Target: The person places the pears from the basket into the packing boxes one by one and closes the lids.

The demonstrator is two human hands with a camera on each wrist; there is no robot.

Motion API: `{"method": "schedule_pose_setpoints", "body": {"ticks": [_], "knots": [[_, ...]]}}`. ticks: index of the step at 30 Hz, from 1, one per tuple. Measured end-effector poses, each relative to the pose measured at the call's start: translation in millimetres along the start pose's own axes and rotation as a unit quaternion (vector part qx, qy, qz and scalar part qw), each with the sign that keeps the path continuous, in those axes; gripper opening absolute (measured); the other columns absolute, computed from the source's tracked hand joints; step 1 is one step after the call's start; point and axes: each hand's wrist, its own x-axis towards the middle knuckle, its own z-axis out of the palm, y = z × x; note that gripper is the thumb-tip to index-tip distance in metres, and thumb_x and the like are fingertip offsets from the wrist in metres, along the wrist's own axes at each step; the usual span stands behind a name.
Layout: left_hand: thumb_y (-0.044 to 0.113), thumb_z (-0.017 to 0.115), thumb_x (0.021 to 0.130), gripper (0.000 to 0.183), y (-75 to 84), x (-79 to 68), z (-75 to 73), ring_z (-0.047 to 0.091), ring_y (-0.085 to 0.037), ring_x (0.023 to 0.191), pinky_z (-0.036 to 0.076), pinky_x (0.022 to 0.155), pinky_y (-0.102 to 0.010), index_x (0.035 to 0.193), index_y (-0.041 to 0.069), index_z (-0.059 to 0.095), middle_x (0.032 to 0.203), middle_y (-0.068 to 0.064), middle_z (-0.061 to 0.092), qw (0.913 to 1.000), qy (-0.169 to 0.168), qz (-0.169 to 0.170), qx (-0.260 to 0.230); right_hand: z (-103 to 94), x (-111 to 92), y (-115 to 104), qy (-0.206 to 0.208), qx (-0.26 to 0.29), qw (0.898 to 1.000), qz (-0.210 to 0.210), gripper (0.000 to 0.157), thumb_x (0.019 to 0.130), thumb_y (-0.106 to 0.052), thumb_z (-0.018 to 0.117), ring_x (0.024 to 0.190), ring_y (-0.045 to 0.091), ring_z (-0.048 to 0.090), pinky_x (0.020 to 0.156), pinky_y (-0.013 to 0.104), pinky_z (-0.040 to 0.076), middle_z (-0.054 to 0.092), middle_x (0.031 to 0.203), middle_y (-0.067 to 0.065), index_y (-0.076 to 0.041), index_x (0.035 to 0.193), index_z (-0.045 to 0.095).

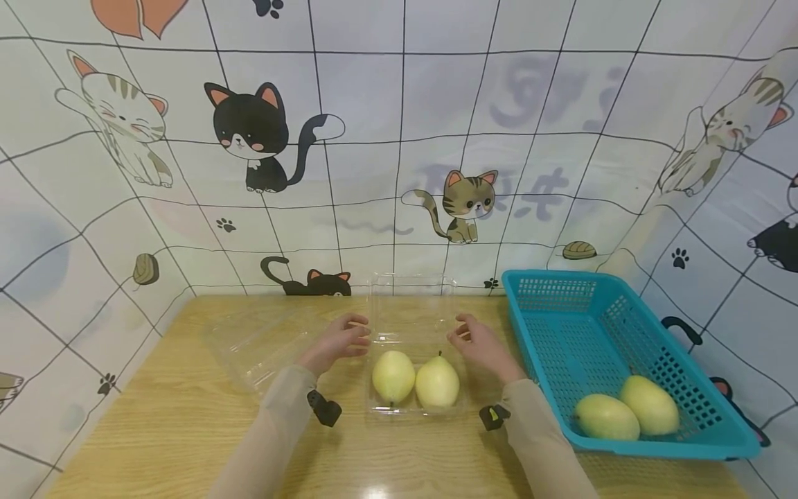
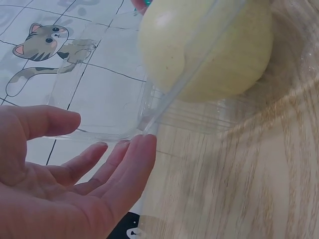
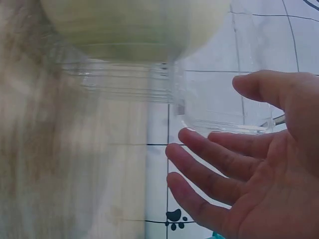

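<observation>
A clear plastic clamshell box (image 1: 414, 413) stands open on the table, its lid (image 1: 411, 308) raised at the back. Two pale yellow pears (image 1: 393, 378) lie side by side in its base; the right pear (image 1: 438, 382) has its stem pointing up. My left hand (image 1: 339, 342) is at the box's left side, its fingertips right at the hinge corner and its thumb beside the lid in the left wrist view. On the other side my right hand (image 1: 481, 345) has its fingers spread loosely near the hinge, thumb apart from them. Neither hand grips anything.
Another clear plastic container (image 1: 255, 346) lies on the wooden table (image 1: 143, 402), left of my left hand. At right stands a blue perforated basket (image 1: 561, 346) holding two pale yellow fruits (image 1: 648, 405). Cat-patterned sheeting (image 1: 374, 152) closes off the back and sides.
</observation>
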Motion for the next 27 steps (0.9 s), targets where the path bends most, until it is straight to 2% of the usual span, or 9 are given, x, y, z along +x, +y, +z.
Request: {"method": "schedule_pose_setpoints", "body": {"ticks": [6, 14, 19, 27], "knots": [[0.008, 0.048, 0.098, 0.037, 2.2, -2.8, -1.9, 0.049, -0.045, 0.116, 0.052, 0.088, -0.045, 0.132, -0.004, 0.04, 0.127, -0.025, 0.044, 0.9999, -0.013, 0.001, 0.005, -3.1, 0.2, -2.2, -0.007, -0.002, 1.0, 0.014, 0.05, 0.097, -0.021, 0.055, 0.11, 0.039, 0.056, 0.091, 0.05, 0.048, 0.056, 0.121, 0.025, 0.008, 0.135, 0.042], [0.007, 0.051, 0.097, 0.041, 2.6, -9.1, -6.3, 0.047, -0.046, 0.119, 0.052, 0.087, -0.046, 0.137, 0.003, 0.039, 0.13, -0.026, 0.042, 0.9991, -0.04, 0.008, 0.005, -7.9, -5.5, -5.4, -0.013, -0.022, 1.0, 0.005, 0.05, 0.096, -0.02, 0.057, 0.111, 0.04, 0.055, 0.091, 0.052, 0.047, 0.055, 0.123, 0.026, 0.01, 0.134, 0.043], [0.008, 0.05, 0.098, 0.039, 6.7, -12.4, -7.3, 0.044, -0.048, 0.122, 0.05, 0.091, -0.046, 0.135, 0.001, 0.04, 0.134, -0.03, 0.039, 0.9979, -0.057, 0.016, 0.025, -13.4, -11.7, -9.4, -0.021, -0.037, 0.999, 0.003, 0.051, 0.096, -0.021, 0.057, 0.112, 0.042, 0.053, 0.092, 0.053, 0.046, 0.054, 0.125, 0.028, 0.01, 0.134, 0.043], [0.01, 0.05, 0.098, 0.038, 15.0, -17.7, -7.9, 0.043, -0.047, 0.123, 0.047, 0.095, -0.047, 0.133, -0.003, 0.041, 0.134, -0.031, 0.041, 0.9964, -0.058, 0.021, 0.059, -17.2, -13.5, -12.1, -0.021, -0.047, 0.999, -0.016, 0.046, 0.095, -0.019, 0.059, 0.113, 0.043, 0.052, 0.093, 0.054, 0.046, 0.054, 0.123, 0.029, 0.011, 0.128, 0.047]]}}
